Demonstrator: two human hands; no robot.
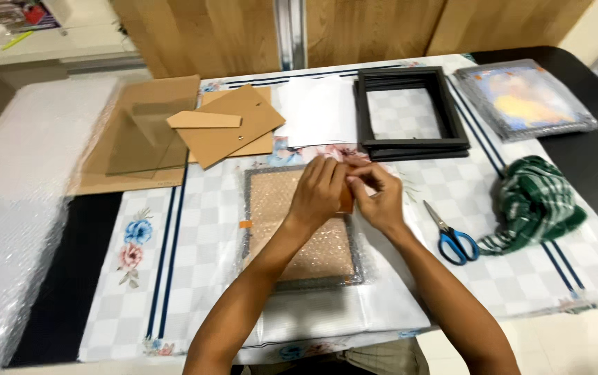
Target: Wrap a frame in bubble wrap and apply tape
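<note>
1. Work surface is a table (174, 292) under a pale checkered cloth with blue stripes and flower prints. There's a big bubble wrap roll (21, 208) on the left, wooden panels behind, and a dark tabletop showing at the right edge.
2. The bubble-wrapped frame (302, 232) lies flat in the middle, right in front of the person, back side up. Its long axis runs away from the person, top end toward the stack of black frames (410, 114).
3. Left hand (318, 191) and right hand (377, 194) meet at the frame's far edge, fingers curled and pinching something small and brownish there.
4. What they're pinching is mostly covered by the fingers, so I can't say what it is.
5. Blue-handled scissors (452, 236) sit just right of the right hand, green cloth (535, 201) beyond. Cardboard backings (222, 125) are at upper left, and a wrapped picture (525, 97) at upper right.
</note>
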